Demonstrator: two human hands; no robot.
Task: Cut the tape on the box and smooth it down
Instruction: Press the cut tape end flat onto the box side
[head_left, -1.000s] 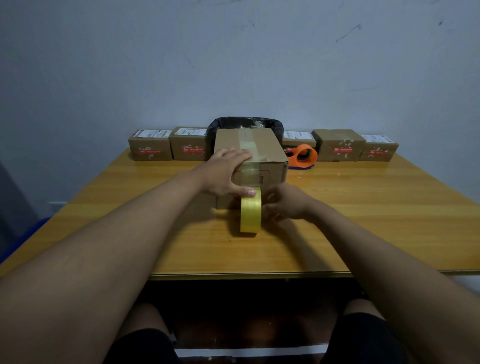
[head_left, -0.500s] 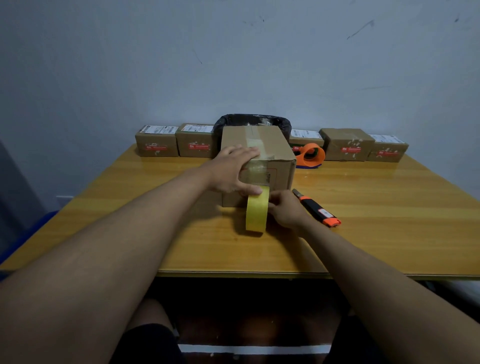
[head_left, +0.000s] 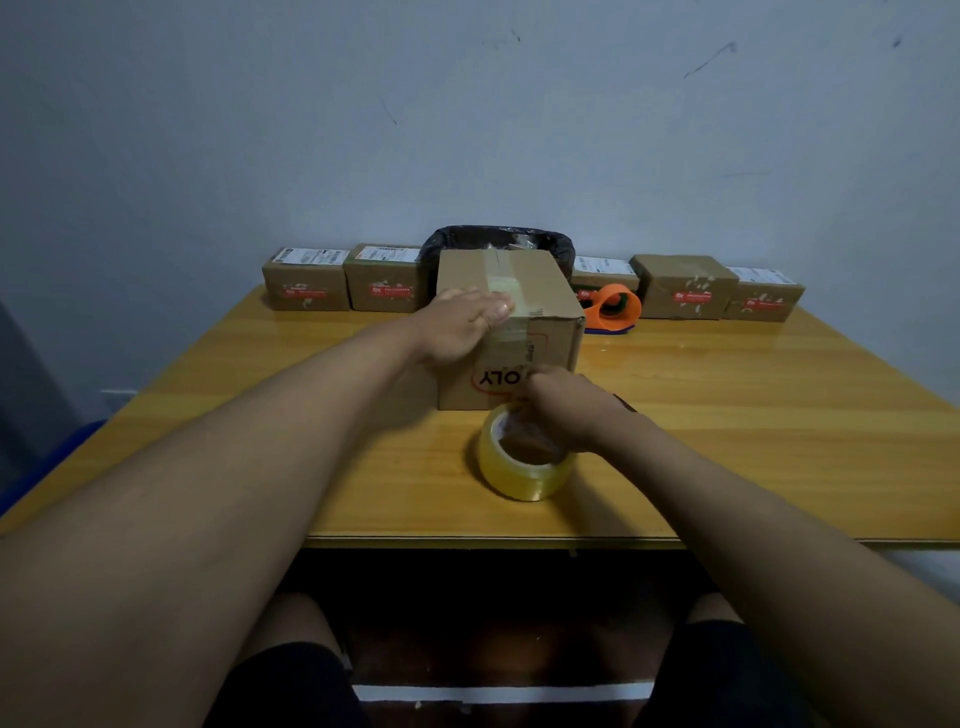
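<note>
Left hand flat on the taped box, right hand at the tape roll.

The cardboard box (head_left: 519, 332) stood near the middle of the wooden desk (head_left: 779, 415), a strip of clear tape (head_left: 506, 291) running across its top and down its near face. The left hand (head_left: 460, 325) lay palm-down on the box's top near edge, fingers (head_left: 493, 309) held together and pressed flat on the tape. The right hand (head_left: 569, 410) curled over the far rim of the tape roll (head_left: 524, 462), which lay flat just in front of the box; whether its fingers pinched anything could not be told. An orange tape dispenser (head_left: 615, 309) sat behind the box, beside a row of small parcels (head_left: 685, 286).
</note>
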